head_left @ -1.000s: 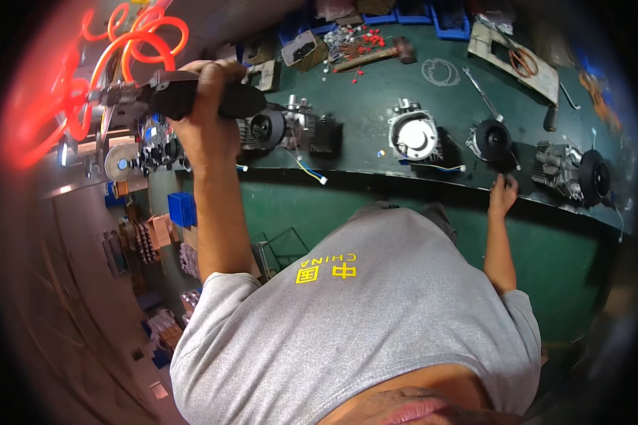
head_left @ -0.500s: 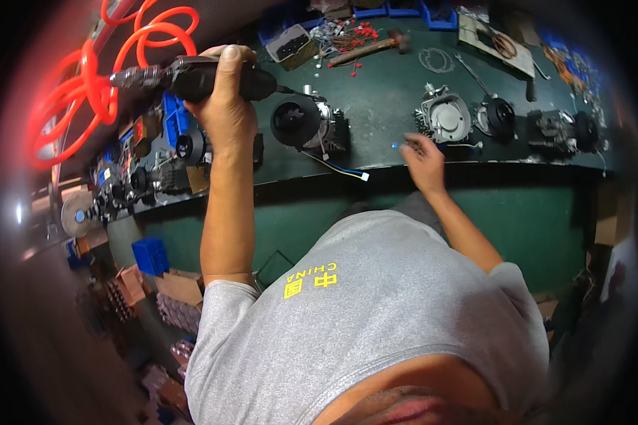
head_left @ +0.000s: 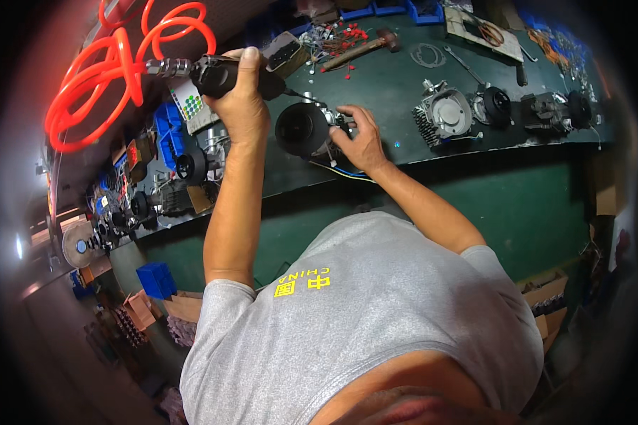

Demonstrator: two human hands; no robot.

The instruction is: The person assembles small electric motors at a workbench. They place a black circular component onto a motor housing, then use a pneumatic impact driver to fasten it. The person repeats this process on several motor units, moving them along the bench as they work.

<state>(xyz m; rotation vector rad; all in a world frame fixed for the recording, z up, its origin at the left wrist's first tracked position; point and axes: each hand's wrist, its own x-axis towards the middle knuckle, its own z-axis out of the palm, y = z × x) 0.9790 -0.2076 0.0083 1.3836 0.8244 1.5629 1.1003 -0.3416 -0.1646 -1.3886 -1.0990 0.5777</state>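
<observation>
My left hand [head_left: 242, 113] is wrapped round a black air screwdriver [head_left: 216, 76], its thumb along the top. The tool lies sideways, with its metal hose fitting to the left and its thin bit pointing right, close to the top of a small motor unit [head_left: 301, 129]. Whether the bit touches the unit I cannot tell. The unit has a round black fan housing and a metal body. My right hand [head_left: 364, 145] grips the right side of that body, thumb and fingers apart around it. Coloured wires [head_left: 344, 172] trail from the unit over the bench edge.
A coiled orange air hose [head_left: 131, 78] hangs at the left. On the green bench [head_left: 397, 99] stand an open metal housing [head_left: 448, 115] and further motor units [head_left: 546, 112] to the right. A hammer [head_left: 361, 53], a wrench [head_left: 464, 66] and blue bins [head_left: 425, 13] lie farther back.
My right hand has moved left from beside the open metal housing onto the motor unit. My left hand and the screwdriver have shifted slightly right in the picture.
</observation>
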